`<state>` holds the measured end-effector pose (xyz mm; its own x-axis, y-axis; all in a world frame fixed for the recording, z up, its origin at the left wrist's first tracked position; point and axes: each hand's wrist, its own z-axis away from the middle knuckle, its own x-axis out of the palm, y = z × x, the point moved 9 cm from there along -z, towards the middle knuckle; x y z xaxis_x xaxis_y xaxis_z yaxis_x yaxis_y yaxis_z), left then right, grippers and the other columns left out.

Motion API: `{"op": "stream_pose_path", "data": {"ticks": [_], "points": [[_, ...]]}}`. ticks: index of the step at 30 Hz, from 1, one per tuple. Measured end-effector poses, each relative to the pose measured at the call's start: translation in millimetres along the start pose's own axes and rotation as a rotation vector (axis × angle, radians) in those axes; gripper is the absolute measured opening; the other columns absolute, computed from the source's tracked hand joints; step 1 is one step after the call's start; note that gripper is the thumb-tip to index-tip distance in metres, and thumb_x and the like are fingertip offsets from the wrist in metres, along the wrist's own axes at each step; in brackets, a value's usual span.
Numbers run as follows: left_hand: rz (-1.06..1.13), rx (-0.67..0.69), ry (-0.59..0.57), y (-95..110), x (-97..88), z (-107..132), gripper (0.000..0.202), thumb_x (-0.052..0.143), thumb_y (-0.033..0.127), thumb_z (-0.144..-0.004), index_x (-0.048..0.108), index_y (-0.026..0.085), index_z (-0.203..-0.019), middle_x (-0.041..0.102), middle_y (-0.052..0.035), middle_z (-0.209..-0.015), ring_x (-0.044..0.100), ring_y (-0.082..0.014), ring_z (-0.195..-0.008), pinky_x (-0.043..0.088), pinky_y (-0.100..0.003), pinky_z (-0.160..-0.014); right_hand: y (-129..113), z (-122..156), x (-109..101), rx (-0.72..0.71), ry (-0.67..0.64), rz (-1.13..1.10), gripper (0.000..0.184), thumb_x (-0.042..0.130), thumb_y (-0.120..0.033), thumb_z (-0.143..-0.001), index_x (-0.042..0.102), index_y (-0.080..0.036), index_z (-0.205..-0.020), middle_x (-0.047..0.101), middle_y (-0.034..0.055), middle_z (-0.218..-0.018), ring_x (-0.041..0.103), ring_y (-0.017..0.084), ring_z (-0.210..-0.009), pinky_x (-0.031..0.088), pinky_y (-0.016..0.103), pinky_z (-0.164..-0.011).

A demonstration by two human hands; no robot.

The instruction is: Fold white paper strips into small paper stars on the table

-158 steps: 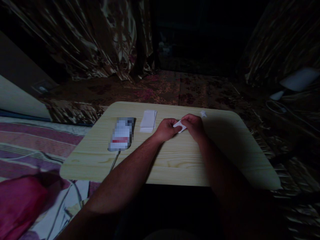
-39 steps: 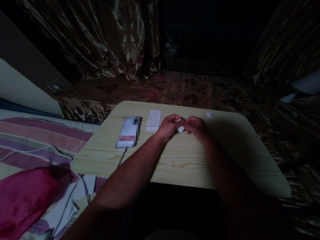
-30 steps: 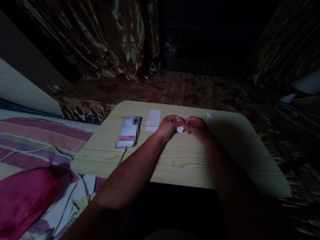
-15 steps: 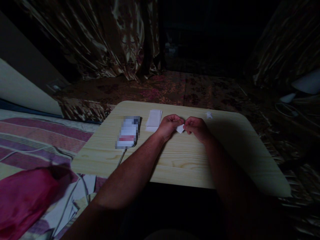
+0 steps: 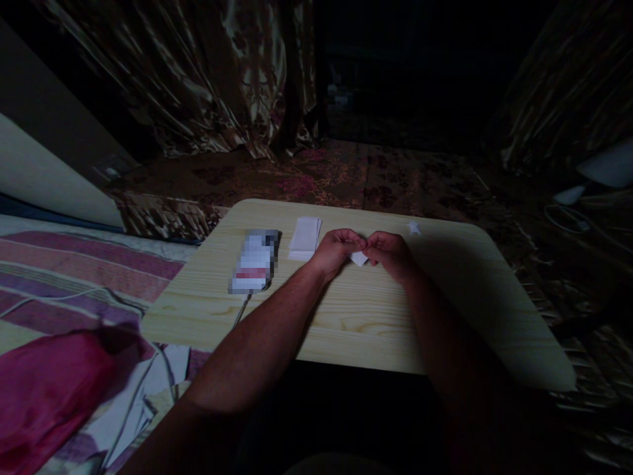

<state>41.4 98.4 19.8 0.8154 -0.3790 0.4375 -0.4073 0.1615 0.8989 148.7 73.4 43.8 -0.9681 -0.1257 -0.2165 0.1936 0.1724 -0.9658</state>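
Note:
Between my hands is a small piece of white paper (image 5: 359, 258), one corner pointing toward me. My left hand (image 5: 339, 251) pinches its left side, and my right hand (image 5: 388, 253) pinches its right side, thumbs and fingertips almost meeting at the top. The fingers cover much of the paper, so its folds cannot be made out. Just left of my left hand lies a stack of white paper sheets (image 5: 305, 236). Beyond my right hand sits a small folded white paper piece (image 5: 414, 228).
The light wooden table (image 5: 366, 330) has rounded corners. A phone-like device (image 5: 254, 262), blurred out, lies on its left with a cable (image 5: 241, 311) running off the near edge. At left are a striped bed (image 5: 89, 264) and a pink cloth (image 5: 54, 389). Curtains (image 5: 257, 72) hang behind.
My fingertips have come closer together over the paper, and its visible corner has shifted slightly. Everything else on the table stays in place.

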Motion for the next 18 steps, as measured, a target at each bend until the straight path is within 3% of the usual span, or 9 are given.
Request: {"op": "stream_pose_path", "data": {"ticks": [18], "points": [[0.029, 0.02, 0.104, 3.2, -8.5, 0.9, 0.029, 0.084, 0.028, -0.056, 0.064, 0.012, -0.07, 0.064, -0.0019, -0.062, 0.056, -0.0104, -0.055, 0.042, -0.025, -0.055, -2.8, 0.9, -5.3, -0.005, 0.044, 0.015, 0.02, 0.068, -0.036, -0.071, 0.06, -0.018, -0.071, 0.056, -0.003, -0.052, 0.047, 0.01, -0.047, 0.035, 0.024, -0.049]]}}
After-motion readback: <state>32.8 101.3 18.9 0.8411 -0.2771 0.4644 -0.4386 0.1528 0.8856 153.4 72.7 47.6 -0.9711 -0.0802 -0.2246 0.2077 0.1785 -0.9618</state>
